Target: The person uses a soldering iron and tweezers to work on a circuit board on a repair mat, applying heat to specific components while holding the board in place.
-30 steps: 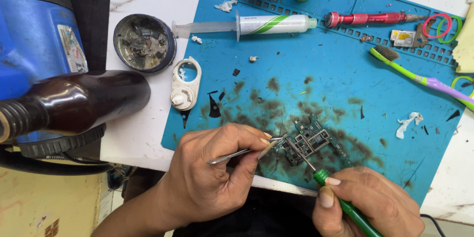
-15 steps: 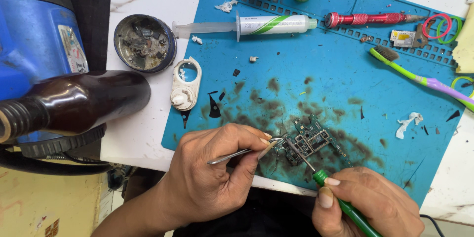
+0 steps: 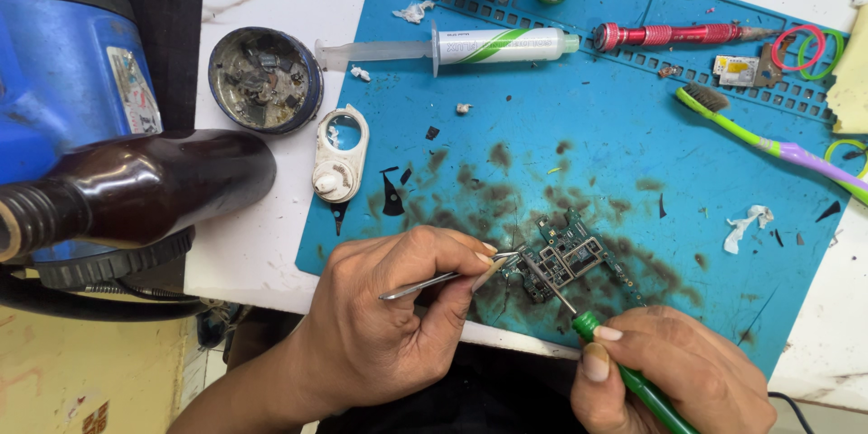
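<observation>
We look down at our two hands working at the near edge of a blue mat [image 3: 633, 154] on a white surface [image 3: 253, 0]. Our left hand [image 3: 398, 316] is curled closed around thin metal tweezers [image 3: 434, 280], pinched between thumb and fingers, their tips touching the left end of a small green circuit board [image 3: 570, 253]. The board lies flat on the mat amid dark smudges. Our right hand [image 3: 669, 371] is clenched around a green-handled tool [image 3: 633, 380], its thin metal tip resting on the board. Farther back on the mat lie a syringe [image 3: 470, 43], a red screwdriver [image 3: 678, 34] and a green toothbrush [image 3: 768, 145]. A brown bottle [image 3: 145, 185] lies at left.
</observation>
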